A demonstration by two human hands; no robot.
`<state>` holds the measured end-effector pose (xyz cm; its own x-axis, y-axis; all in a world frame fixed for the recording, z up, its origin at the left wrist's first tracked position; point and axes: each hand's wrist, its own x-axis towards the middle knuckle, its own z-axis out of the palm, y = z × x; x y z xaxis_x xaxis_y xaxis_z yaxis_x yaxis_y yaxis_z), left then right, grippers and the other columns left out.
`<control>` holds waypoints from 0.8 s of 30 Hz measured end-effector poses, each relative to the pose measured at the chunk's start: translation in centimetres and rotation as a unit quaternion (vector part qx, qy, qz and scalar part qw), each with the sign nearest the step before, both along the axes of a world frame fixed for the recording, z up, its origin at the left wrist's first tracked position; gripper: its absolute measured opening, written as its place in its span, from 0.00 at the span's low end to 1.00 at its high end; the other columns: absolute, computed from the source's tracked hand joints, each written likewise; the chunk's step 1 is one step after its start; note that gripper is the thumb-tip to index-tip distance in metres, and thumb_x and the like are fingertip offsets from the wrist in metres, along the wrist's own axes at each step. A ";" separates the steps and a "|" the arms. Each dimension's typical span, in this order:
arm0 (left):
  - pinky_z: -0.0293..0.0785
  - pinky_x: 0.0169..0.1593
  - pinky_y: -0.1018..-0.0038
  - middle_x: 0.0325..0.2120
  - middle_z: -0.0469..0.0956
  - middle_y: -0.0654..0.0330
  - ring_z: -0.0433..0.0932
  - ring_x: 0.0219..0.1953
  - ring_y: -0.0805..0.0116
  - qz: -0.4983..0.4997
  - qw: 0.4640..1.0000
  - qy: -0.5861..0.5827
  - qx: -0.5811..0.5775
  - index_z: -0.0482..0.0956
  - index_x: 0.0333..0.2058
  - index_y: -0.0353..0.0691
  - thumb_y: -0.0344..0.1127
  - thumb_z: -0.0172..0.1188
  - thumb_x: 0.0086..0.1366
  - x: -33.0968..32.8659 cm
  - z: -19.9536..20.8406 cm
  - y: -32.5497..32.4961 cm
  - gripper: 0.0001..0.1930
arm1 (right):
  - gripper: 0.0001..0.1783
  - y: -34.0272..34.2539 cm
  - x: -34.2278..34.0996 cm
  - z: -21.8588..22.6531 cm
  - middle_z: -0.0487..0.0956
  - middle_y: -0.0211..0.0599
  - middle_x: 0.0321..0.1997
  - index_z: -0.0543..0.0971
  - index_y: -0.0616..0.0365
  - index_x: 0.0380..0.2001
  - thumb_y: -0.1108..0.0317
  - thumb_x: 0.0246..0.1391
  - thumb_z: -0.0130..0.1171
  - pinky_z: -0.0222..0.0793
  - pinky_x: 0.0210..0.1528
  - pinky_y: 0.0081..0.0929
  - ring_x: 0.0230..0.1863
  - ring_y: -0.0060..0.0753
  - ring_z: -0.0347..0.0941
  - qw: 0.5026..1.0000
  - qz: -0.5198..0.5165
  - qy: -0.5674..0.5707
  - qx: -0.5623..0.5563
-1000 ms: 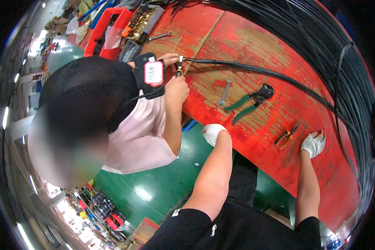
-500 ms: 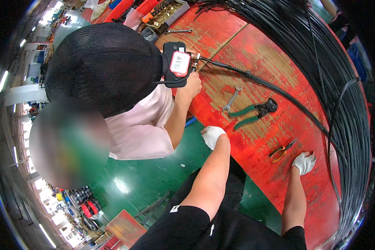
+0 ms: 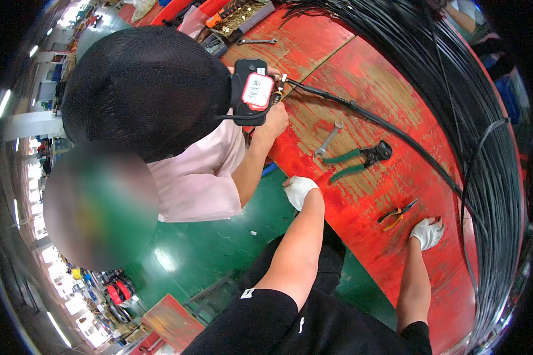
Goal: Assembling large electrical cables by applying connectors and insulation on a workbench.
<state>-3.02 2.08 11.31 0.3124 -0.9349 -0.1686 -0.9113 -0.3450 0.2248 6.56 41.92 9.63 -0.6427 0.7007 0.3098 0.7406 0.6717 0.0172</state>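
My left hand (image 3: 300,191), in a white glove with bare fingertips, is closed at the near edge of the red worktable (image 3: 361,204); nothing shows in it. Farther right, my right hand (image 3: 427,233), gloved the same way, rests on the tabletop with its fingers curled in and no object visible. Beside it lie small pliers (image 3: 398,214) with orange and black handles. Green-handled cable cutters (image 3: 364,160) and an open-end wrench (image 3: 328,139) lie beyond my left hand.
A person in a black cap (image 3: 148,94) stands at left, hands at the end of a black cable (image 3: 385,122). A thick bundle of black cables (image 3: 491,195) curves along the right side. Another wrench (image 3: 257,41) and a box of brass-coloured parts (image 3: 243,21) sit at the far end.
My view has shifted slightly. Both my hands stay closed in nearly the same places, and the tools lie unmoved. At the upper right, more of another person's arm shows.
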 end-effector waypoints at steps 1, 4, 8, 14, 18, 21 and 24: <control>0.79 0.31 0.53 0.24 0.83 0.47 0.84 0.27 0.47 0.011 1.000 0.001 -0.002 0.81 0.23 0.37 0.43 0.41 0.70 0.4 -0.9 -0.6 0.24 | 0.25 -0.4 -0.1 -0.1 0.70 0.47 0.65 0.73 0.49 0.60 0.52 0.64 0.48 0.60 0.66 0.46 0.66 0.49 0.65 1.000 -0.003 -0.012 -0.004; 0.78 0.30 0.52 0.24 0.83 0.47 0.83 0.27 0.46 0.031 0.999 0.023 0.023 0.81 0.24 0.38 0.44 0.42 0.70 1.3 -3.0 -1.6 0.24 | 0.25 -0.9 -0.2 -0.3 0.71 0.46 0.65 0.73 0.48 0.60 0.52 0.64 0.47 0.60 0.66 0.46 0.65 0.49 0.66 1.000 -0.001 -0.023 -0.005; 0.77 0.28 0.52 0.23 0.83 0.48 0.83 0.26 0.45 0.036 0.998 0.041 0.029 0.82 0.26 0.38 0.45 0.41 0.71 0.9 -1.4 -0.7 0.23 | 0.25 -0.9 0.3 0.1 0.70 0.48 0.66 0.72 0.49 0.61 0.52 0.64 0.47 0.59 0.67 0.46 0.67 0.49 0.64 0.999 -0.011 -0.031 -0.014; 0.77 0.27 0.52 0.22 0.83 0.49 0.83 0.25 0.46 0.031 0.997 0.061 0.030 0.81 0.26 0.39 0.45 0.41 0.71 1.3 -3.0 -1.4 0.23 | 0.25 -1.4 -0.2 0.6 0.72 0.47 0.64 0.73 0.50 0.60 0.53 0.65 0.46 0.60 0.66 0.46 0.66 0.49 0.66 0.998 -0.014 -0.032 -0.050; 0.77 0.27 0.52 0.22 0.82 0.49 0.83 0.26 0.46 0.022 0.997 0.063 0.044 0.81 0.26 0.39 0.44 0.42 0.71 1.4 -3.5 -1.3 0.23 | 0.25 -1.3 -0.4 0.5 0.72 0.47 0.64 0.74 0.51 0.59 0.53 0.64 0.46 0.61 0.65 0.46 0.66 0.49 0.66 0.999 -0.017 -0.034 -0.034; 0.78 0.28 0.52 0.22 0.82 0.48 0.83 0.26 0.46 0.037 0.996 0.050 0.061 0.81 0.27 0.39 0.44 0.41 0.71 1.2 -3.3 -1.3 0.23 | 0.25 -0.8 -0.2 0.2 0.72 0.47 0.64 0.74 0.52 0.59 0.53 0.64 0.46 0.62 0.65 0.46 0.65 0.49 0.66 0.999 -0.001 -0.026 -0.037; 0.78 0.29 0.51 0.23 0.83 0.48 0.83 0.27 0.46 0.004 0.999 0.031 0.025 0.81 0.26 0.38 0.44 0.41 0.71 1.1 -2.8 -0.9 0.23 | 0.24 -0.8 -0.3 0.1 0.72 0.48 0.63 0.74 0.52 0.58 0.54 0.63 0.47 0.62 0.64 0.46 0.64 0.49 0.67 0.999 -0.005 -0.025 -0.029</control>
